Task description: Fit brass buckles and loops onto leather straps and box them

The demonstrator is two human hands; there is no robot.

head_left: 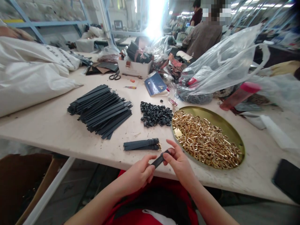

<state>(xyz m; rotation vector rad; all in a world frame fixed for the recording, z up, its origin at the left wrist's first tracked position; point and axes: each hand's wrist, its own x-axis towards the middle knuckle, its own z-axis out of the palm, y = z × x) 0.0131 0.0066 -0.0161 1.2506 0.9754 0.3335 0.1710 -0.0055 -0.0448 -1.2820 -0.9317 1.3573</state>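
Observation:
Between my two hands, at the front edge of the table, is a short black strap [157, 161]. My left hand [142, 170] pinches its lower left end, while my right hand [177, 159] grips the upper right end with thumb and fingers. Just beyond lies a small stack of black straps [140, 145] with gold pieces at the right end. A large pile of loose black straps [100, 109] fans out at the left. Several small black loops [156, 114] are heaped in the middle. To the right, a round gold tray [228, 128] bears many small gold buckle-like metal pieces [206, 137].
A blue booklet [155, 84], black scissors [114, 75] and a white box [134, 68] are toward the back. White sacks [35, 75] cover the left end. Clear plastic bags [222, 62], a pink-capped container [240, 96] and a dark phone-like object [287, 179] are at right. People stand farther back.

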